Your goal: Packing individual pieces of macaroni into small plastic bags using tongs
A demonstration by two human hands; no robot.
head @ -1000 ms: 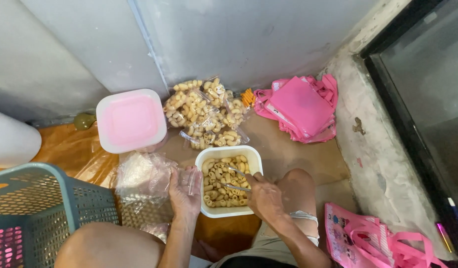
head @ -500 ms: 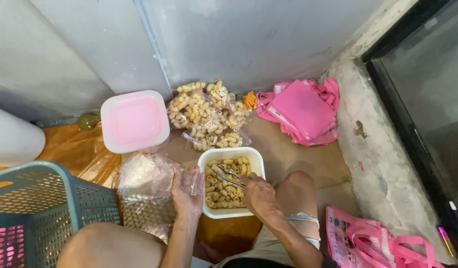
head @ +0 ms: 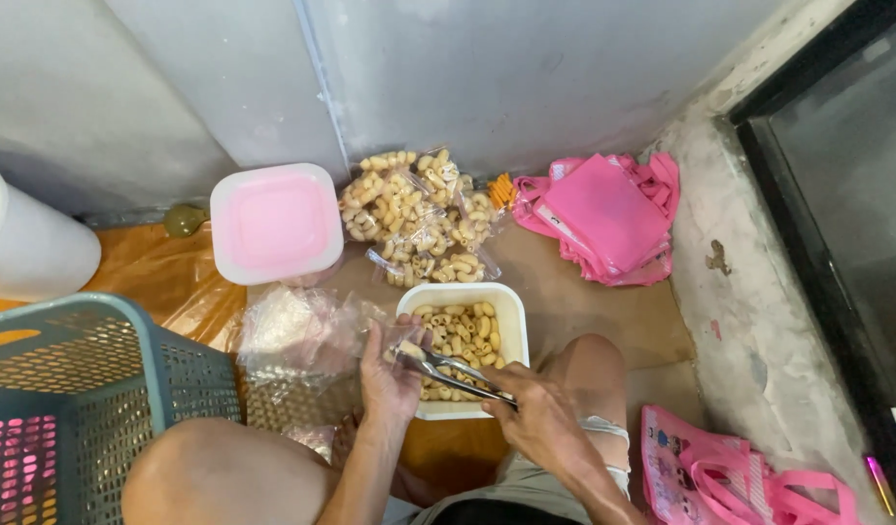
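Low in the middle of the frame, the right hand grips a pair of metal tongs, fingers closed round the handles, with the tips pointing left and pinching a pale snack piece. That piece sits right at the mouth of a small clear plastic bag, which the left hand holds open, fingers curled on its edge. Both hands hover over the near left corner of a white square tub resting on the floor and partly filled with the same curled, tan snack pieces.

Just above the tub, toward the wall, lies a heap of filled clear snack bags. To their left sits a white container with a pink lid, and below it a loose pile of empty clear bags lies just beside the left hand. A grey-blue mesh basket fills the lower left corner, with a white rounded object above it at the left edge. A stack of pink fabric bags lies at upper right of the floor, well apart from the tub, and another pink printed bag lies at lower right beside the person's knee.
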